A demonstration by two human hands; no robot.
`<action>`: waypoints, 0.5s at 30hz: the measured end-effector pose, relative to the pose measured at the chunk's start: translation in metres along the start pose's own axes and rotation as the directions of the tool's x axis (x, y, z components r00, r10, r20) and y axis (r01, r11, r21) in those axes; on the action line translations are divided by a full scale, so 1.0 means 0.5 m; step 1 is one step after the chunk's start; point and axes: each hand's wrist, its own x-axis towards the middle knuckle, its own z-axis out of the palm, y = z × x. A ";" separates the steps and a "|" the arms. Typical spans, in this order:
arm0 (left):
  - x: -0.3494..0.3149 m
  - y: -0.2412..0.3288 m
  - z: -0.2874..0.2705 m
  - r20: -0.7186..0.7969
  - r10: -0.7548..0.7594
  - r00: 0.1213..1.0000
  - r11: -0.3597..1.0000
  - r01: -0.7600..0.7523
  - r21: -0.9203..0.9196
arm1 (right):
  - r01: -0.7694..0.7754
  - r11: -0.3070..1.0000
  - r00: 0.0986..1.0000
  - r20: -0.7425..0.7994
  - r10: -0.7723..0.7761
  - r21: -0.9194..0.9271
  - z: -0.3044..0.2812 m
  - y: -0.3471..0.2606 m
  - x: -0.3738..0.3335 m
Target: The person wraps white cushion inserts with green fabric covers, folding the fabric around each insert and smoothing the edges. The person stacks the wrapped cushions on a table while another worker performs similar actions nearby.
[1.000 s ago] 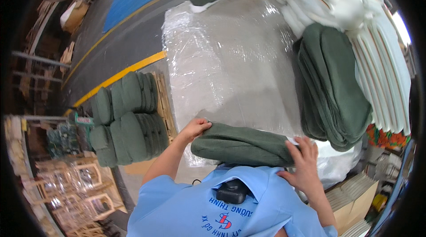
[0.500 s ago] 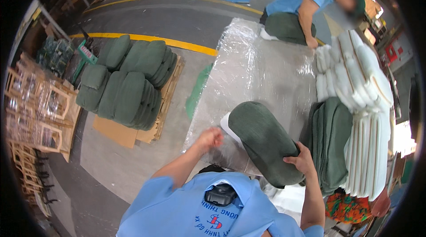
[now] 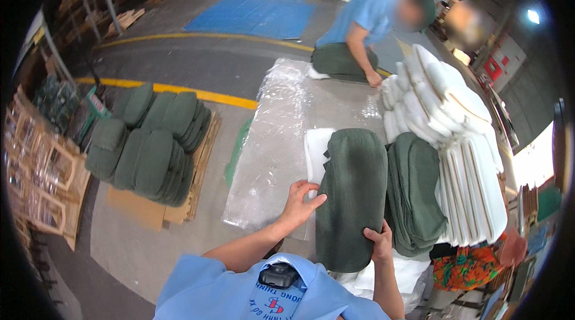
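Observation:
A long dark green cushion cover (image 3: 352, 194) with rounded corners lies in front of me, its far end on the table and its near end by my chest. On its lower right edge my right hand (image 3: 380, 241) is closed, thumb on top. My left hand (image 3: 299, 207) is at the cover's left edge, fingers curled and thumb over the fabric; it appears to pinch the edge. From under the cover's left side a white pad (image 3: 317, 149) sticks out. Beside it on the right lies a stack of dark green covers (image 3: 413, 194).
White cushions (image 3: 470, 194) are piled at the table's right side. Clear plastic sheeting (image 3: 263, 170) covers the table's left part. Across it, a co-worker (image 3: 359, 26) bends over another green piece (image 3: 344, 62). Green cushions (image 3: 156, 161) sit on a pallet at left.
My left hand has moved from beside the cover to its left edge. The cover has turned more upright in view, and more of the white pad shows. The view has shifted; the co-worker's head has lifted.

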 end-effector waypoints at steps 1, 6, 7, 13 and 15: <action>0.014 0.014 0.001 -0.001 0.001 1.000 1.000 -0.001 0.012 | 0.016 0.998 1.000 -0.004 -0.016 0.058 0.014 0.003 -0.008; 0.091 0.105 0.034 0.129 -0.034 0.991 0.982 0.057 -0.181 | 0.171 0.964 0.984 -0.075 -0.159 0.205 0.065 0.032 -0.051; 0.112 0.125 0.035 0.236 -0.050 0.971 0.949 0.120 -0.293 | 0.187 0.956 0.981 -0.088 -0.171 0.226 0.079 0.036 -0.055; 0.225 0.163 -0.021 0.301 -0.016 0.953 0.993 0.049 -0.103 | 0.150 0.973 0.981 0.095 -0.169 0.176 0.224 0.061 -0.080; 0.253 0.178 -0.034 0.433 -0.063 0.899 0.997 0.079 -0.020 | 0.052 0.993 0.968 0.240 -0.076 0.105 0.258 0.082 -0.077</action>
